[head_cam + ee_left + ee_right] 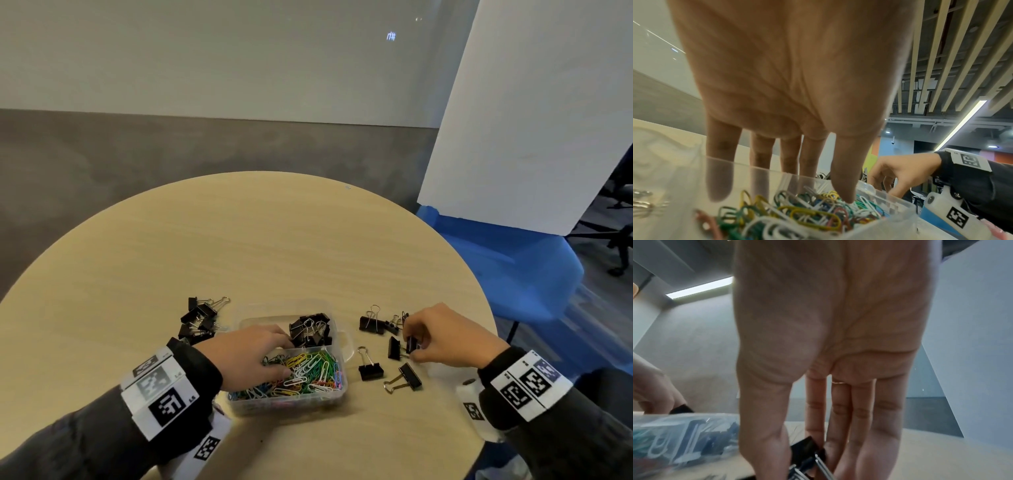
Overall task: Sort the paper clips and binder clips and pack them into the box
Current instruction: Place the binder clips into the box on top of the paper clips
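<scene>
A clear plastic box (345, 385) sits on the table near me. Its far compartment holds black binder clips (310, 330); the near one is full of coloured paper clips (305, 375). My left hand (279, 353) reaches into the box with straight fingers and holds nothing. In the left wrist view its thumb (845, 194) touches the paper clips (797, 214). To the right of the box, my right hand (416, 342) pinches a black binder clip (410, 345) between thumb and fingers. The right wrist view shows that clip (807, 447) at the fingertips.
Loose black binder clips lie in a pile (200, 318) left of the box, and several more (371, 370) are scattered to its right, around my right hand. The round wooden table (257, 240) ends near a blue chair (520, 274) and a white panel (531, 120).
</scene>
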`<state>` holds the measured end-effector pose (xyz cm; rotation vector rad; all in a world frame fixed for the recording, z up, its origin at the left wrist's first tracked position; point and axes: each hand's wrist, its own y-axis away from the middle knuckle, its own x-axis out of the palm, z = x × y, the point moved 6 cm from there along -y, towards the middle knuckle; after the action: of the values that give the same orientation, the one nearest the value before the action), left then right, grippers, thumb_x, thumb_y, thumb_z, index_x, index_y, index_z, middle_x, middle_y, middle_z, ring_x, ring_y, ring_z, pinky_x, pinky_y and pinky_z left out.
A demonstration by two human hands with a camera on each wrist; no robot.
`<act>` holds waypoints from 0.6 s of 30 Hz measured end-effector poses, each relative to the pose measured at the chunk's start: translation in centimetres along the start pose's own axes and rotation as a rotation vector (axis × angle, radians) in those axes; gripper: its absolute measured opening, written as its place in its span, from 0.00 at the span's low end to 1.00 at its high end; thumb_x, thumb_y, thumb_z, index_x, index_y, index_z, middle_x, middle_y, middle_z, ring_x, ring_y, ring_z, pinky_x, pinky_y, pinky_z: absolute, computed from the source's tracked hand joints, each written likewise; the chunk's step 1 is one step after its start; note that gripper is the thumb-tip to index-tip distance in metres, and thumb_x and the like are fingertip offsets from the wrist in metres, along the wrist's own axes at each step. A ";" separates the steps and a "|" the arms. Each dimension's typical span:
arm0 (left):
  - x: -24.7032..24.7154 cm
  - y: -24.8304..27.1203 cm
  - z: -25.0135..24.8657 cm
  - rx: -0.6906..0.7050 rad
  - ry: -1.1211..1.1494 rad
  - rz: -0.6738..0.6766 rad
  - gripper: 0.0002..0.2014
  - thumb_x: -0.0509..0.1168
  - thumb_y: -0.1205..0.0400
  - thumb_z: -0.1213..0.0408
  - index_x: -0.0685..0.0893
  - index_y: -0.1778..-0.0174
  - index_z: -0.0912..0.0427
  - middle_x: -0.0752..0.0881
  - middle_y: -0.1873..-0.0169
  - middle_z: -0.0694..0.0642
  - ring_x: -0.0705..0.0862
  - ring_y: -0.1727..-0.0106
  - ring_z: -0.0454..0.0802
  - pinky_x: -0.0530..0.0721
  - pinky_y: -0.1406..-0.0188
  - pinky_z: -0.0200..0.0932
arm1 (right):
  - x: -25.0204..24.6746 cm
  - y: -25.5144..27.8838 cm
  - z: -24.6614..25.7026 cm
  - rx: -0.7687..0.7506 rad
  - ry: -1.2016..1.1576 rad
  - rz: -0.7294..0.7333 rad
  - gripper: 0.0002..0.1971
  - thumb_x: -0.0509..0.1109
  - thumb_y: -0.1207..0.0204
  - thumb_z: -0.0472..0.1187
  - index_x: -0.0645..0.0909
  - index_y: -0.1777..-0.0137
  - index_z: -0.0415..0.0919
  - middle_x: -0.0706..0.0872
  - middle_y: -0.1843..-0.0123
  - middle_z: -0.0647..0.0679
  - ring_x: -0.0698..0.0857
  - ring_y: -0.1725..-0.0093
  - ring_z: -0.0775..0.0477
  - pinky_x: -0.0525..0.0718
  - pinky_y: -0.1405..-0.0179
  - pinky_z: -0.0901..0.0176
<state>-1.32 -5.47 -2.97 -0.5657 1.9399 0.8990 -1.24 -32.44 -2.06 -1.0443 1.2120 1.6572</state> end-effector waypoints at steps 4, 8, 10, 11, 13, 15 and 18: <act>0.0 0.0 -0.1 0.003 0.005 0.002 0.25 0.57 0.16 0.46 0.70 0.24 0.50 0.70 0.25 0.45 0.69 0.25 0.43 0.66 0.24 0.42 | -2.7 -0.4 1.6 -0.048 -0.050 -0.160 0.13 0.74 0.26 0.45 0.85 0.42 0.50 0.82 0.54 0.59 0.81 0.60 0.61 0.74 0.64 0.73; 0.0 0.0 0.3 -0.010 0.014 0.002 0.25 0.58 0.16 0.45 0.70 0.25 0.51 0.71 0.26 0.47 0.71 0.27 0.44 0.68 0.25 0.43 | -3.7 -1.7 6.1 -0.196 -0.111 -0.240 0.19 0.76 0.28 0.46 0.83 0.36 0.51 0.82 0.52 0.54 0.81 0.58 0.58 0.75 0.60 0.71; 0.1 -0.1 0.5 -0.021 0.016 -0.001 0.25 0.58 0.16 0.45 0.70 0.24 0.51 0.71 0.26 0.47 0.71 0.27 0.44 0.69 0.25 0.44 | -3.6 -2.5 7.8 -0.232 -0.109 -0.256 0.18 0.78 0.30 0.45 0.82 0.39 0.50 0.83 0.54 0.56 0.78 0.62 0.62 0.73 0.62 0.72; 0.1 -0.1 0.6 -0.026 0.018 -0.002 0.26 0.58 0.16 0.45 0.70 0.24 0.51 0.71 0.26 0.47 0.71 0.27 0.45 0.69 0.25 0.44 | -3.5 -3.0 8.5 -0.243 -0.113 -0.269 0.17 0.79 0.30 0.44 0.82 0.42 0.49 0.83 0.55 0.57 0.76 0.63 0.64 0.71 0.63 0.72; 0.1 -0.2 0.7 -0.027 0.015 -0.007 0.26 0.58 0.17 0.44 0.70 0.24 0.51 0.71 0.26 0.47 0.72 0.27 0.45 0.69 0.25 0.45 | -3.5 -3.8 9.6 -0.277 -0.126 -0.288 0.11 0.79 0.30 0.42 0.84 0.48 0.47 0.84 0.58 0.57 0.74 0.66 0.67 0.68 0.65 0.74; 0.2 -0.2 0.7 -0.025 0.008 -0.009 0.26 0.58 0.17 0.45 0.71 0.24 0.51 0.71 0.26 0.47 0.72 0.27 0.45 0.69 0.25 0.46 | -3.3 -4.6 10.6 -0.310 -0.129 -0.271 0.07 0.78 0.29 0.40 0.87 0.52 0.45 0.84 0.61 0.57 0.75 0.68 0.67 0.67 0.66 0.76; 0.3 -0.2 0.7 -0.024 -0.001 -0.005 0.25 0.58 0.17 0.44 0.71 0.25 0.50 0.71 0.27 0.47 0.72 0.27 0.46 0.70 0.26 0.47 | -2.8 -5.4 11.4 -0.316 -0.128 -0.208 0.05 0.75 0.26 0.38 0.90 0.51 0.44 0.89 0.60 0.51 0.79 0.66 0.62 0.69 0.65 0.76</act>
<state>-0.93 -5.12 -3.52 -0.5837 1.9281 0.9203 2.96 -20.63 1.20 -1.1903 0.7455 1.7548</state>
